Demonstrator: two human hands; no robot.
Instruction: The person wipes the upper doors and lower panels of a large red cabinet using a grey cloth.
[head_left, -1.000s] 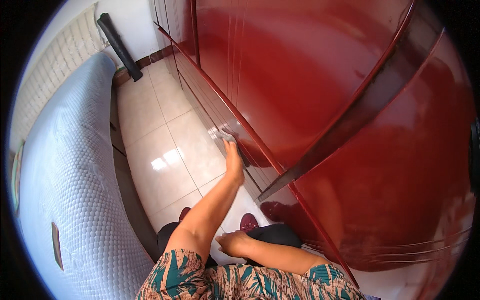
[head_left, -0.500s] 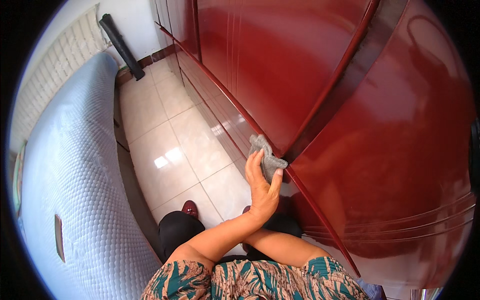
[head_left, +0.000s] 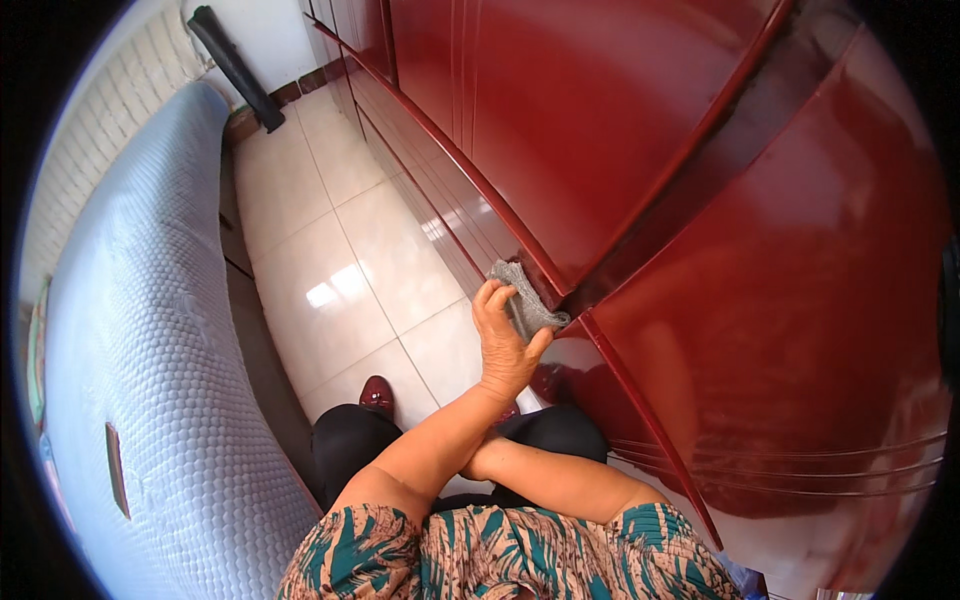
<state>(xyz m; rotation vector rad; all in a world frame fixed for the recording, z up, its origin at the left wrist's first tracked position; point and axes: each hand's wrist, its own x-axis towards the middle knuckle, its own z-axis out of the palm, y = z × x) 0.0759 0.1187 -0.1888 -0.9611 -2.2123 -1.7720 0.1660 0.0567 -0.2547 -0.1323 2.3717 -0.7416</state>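
Note:
My left hand (head_left: 508,340) reaches up over my right forearm and has its bent fingers on a grey cloth (head_left: 538,303). The cloth is bunched against the glossy dark red wardrobe (head_left: 560,120), at the corner where a slanting seam between its panels meets the raised lower ledge. My right forearm (head_left: 570,485) passes beneath my left one. Its hand is tucked behind the left forearm, so the fingers are hidden.
A bed with a pale blue quilted cover (head_left: 150,330) runs along the left. Between it and the wardrobe lies a light tiled floor (head_left: 320,240), where my red shoe (head_left: 377,395) shows. A black roll (head_left: 238,70) leans on the far wall, near a white radiator (head_left: 110,130).
My left hand and the cloth have shifted slightly left along the ledge, toward the seam's lower corner. The cloth looks flatter against the wardrobe. My right forearm stays crossed beneath.

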